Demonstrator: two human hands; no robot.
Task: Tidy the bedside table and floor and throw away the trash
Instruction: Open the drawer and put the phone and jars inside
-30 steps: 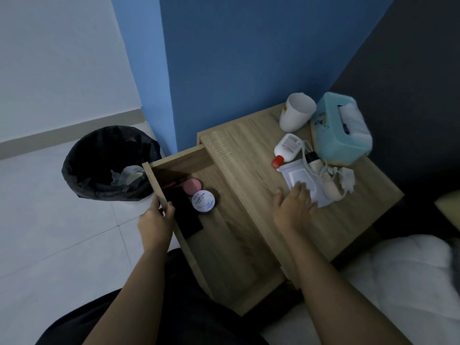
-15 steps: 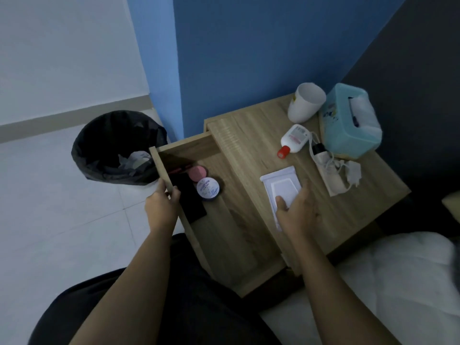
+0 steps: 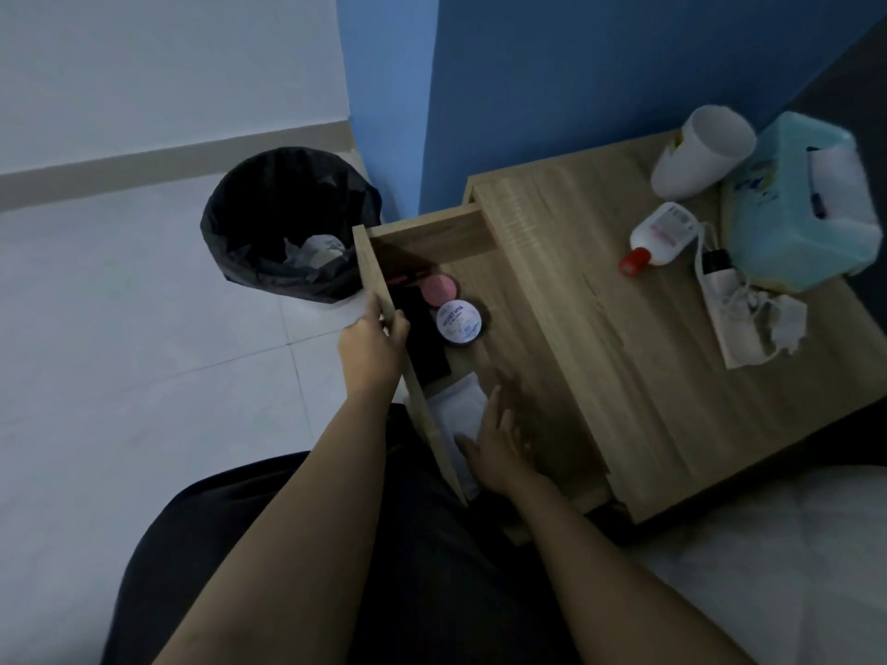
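The wooden bedside table (image 3: 638, 376) has its drawer (image 3: 384, 276) pulled open to the left. My left hand (image 3: 372, 345) grips the drawer's front panel. My right hand (image 3: 499, 443) is inside the drawer's near end, resting on a flat white packet (image 3: 456, 410) that lies on the drawer floor. Further in the drawer lie a black flat object (image 3: 422, 328), a pink lid (image 3: 439, 289) and a round white tin (image 3: 458, 321). On the tabletop sit a white cup (image 3: 701, 151), a white bottle with a red cap (image 3: 660, 235), a teal tissue pack (image 3: 797, 204) and a white charger with cable and crumpled paper (image 3: 749, 314).
A bin with a black liner (image 3: 288, 223) stands on the white tiled floor left of the drawer, holding crumpled trash. A blue wall rises behind the table. White bedding (image 3: 768, 559) lies at the lower right. My dark-clothed lap fills the bottom.
My right hand slid the white packet off the tabletop and brought it down into the near end of the drawer. My left hand stayed on the drawer front.
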